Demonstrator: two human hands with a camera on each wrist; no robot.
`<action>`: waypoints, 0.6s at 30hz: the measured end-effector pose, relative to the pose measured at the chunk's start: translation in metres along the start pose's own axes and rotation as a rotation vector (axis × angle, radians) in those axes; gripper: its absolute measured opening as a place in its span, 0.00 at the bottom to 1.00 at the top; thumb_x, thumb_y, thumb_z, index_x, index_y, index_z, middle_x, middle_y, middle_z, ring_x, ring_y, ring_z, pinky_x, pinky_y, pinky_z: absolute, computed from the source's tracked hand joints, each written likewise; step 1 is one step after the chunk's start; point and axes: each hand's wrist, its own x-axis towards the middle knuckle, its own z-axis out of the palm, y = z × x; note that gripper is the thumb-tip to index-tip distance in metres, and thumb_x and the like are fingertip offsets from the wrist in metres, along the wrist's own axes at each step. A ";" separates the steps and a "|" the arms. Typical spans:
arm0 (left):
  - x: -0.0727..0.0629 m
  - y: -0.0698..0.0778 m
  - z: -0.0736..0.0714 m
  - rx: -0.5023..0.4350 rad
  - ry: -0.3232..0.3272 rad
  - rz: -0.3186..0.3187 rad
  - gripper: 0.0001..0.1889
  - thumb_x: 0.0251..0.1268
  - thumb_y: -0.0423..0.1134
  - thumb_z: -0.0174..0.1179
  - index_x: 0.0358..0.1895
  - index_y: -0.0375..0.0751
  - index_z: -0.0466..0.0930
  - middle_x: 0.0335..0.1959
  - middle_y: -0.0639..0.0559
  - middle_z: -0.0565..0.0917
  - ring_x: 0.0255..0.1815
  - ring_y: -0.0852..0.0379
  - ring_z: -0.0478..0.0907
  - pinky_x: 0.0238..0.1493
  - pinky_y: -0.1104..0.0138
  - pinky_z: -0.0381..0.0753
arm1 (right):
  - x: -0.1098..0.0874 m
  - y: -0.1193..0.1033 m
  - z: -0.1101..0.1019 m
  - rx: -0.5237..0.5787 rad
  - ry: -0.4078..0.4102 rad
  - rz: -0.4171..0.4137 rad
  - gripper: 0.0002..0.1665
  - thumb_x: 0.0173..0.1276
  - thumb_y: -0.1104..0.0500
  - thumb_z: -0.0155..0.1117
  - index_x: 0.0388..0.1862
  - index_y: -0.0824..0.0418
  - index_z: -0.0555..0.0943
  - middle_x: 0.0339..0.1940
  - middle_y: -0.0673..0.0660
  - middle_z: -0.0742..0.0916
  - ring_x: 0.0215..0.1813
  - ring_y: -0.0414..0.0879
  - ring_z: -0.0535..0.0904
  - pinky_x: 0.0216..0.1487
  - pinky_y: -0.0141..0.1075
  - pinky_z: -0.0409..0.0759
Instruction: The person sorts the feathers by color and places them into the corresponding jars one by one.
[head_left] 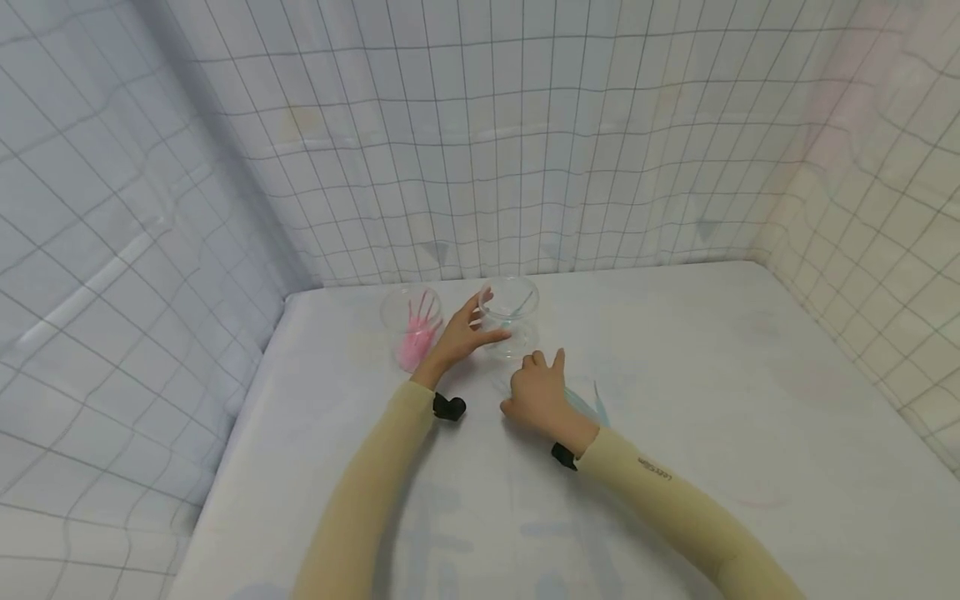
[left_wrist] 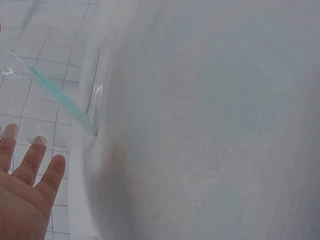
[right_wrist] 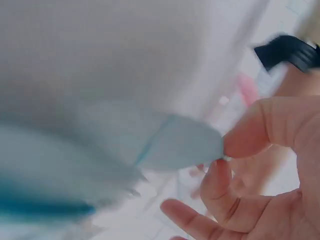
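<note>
A clear plastic cup (head_left: 527,335) stands near the back of the table, with a thin blue feather (left_wrist: 59,96) leaning inside it. My left hand (head_left: 461,333) holds this cup from the left, thumb across the front and fingers round the far side. Just in front of it, my right hand (head_left: 538,390) pinches a pale blue feather (right_wrist: 187,142) by its tip between thumb and index finger; the feather is blurred. More light blue feathers (head_left: 602,407) lie on the table, partly hidden behind the right hand and wrist.
A second clear cup (head_left: 393,307), left of my left hand, has a bunch of pink feathers (head_left: 416,343) in it, their thin ends upward. A white cloth covers the table (head_left: 675,350). Gridded white curtains (head_left: 487,150) hang at the back and both sides.
</note>
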 end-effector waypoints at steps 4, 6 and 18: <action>0.001 0.002 -0.003 0.010 -0.006 -0.009 0.49 0.52 0.48 0.72 0.75 0.50 0.52 0.71 0.54 0.61 0.68 0.48 0.60 0.65 0.60 0.61 | -0.007 0.021 -0.022 0.254 0.044 -0.040 0.16 0.58 0.50 0.62 0.15 0.55 0.77 0.43 0.59 0.82 0.56 0.59 0.70 0.58 0.67 0.58; 0.003 0.003 -0.005 0.002 -0.014 -0.015 0.49 0.53 0.46 0.72 0.75 0.48 0.51 0.72 0.51 0.60 0.69 0.46 0.59 0.65 0.59 0.60 | -0.003 0.036 -0.034 0.438 0.075 -0.083 0.14 0.60 0.53 0.61 0.17 0.56 0.77 0.45 0.60 0.82 0.56 0.60 0.71 0.57 0.64 0.62; -0.001 0.002 -0.002 -0.012 -0.027 -0.027 0.49 0.54 0.46 0.71 0.75 0.50 0.49 0.72 0.54 0.59 0.69 0.47 0.58 0.65 0.61 0.60 | 0.062 0.076 -0.071 1.052 0.521 0.018 0.05 0.67 0.63 0.53 0.36 0.65 0.72 0.61 0.64 0.74 0.67 0.56 0.62 0.66 0.51 0.56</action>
